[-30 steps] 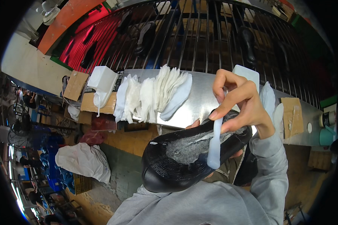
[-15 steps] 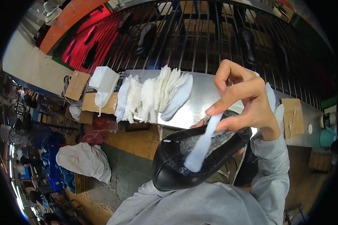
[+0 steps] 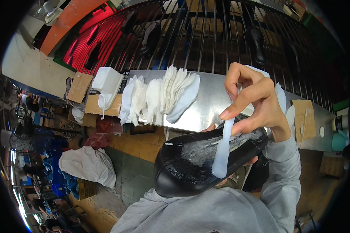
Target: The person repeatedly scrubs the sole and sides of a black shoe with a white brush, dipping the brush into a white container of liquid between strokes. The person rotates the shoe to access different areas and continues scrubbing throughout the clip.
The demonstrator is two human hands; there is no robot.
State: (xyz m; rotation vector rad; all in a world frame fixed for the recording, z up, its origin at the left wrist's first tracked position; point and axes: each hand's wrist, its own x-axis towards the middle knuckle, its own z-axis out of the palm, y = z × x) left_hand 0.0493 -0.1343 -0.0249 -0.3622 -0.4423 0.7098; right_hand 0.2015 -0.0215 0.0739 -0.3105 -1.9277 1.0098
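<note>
Its underside up, a black shoe upper [image 3: 173, 180] lies across in front of my chest, rounded toe to the left. Rough grey material fills the middle of the underside, and the black margin round the toe looks wet and shiny. My right hand [image 3: 256, 103] pinches a whitish plastic applicator [image 3: 222, 155] between thumb and fingers. The applicator's wide end touches the shoe's near margin. From below, my left hand [image 3: 253, 160] holds the shoe; only fingertips show at its far and near sides, the rest being hidden.
Behind the shoe runs a metal ledge [image 3: 206, 91] with a row of white fabric pads [image 3: 155, 97], a white plastic container [image 3: 107, 83] and cardboard pieces [image 3: 304, 120]. Beyond it, a metal bar rack [image 3: 206, 42] carries black shoe pieces. A white sack [image 3: 87, 167] stands lower left.
The applicator has moved right along the near margin, away from the toe, and stands more upright. The shoe has shifted and turned slightly.
</note>
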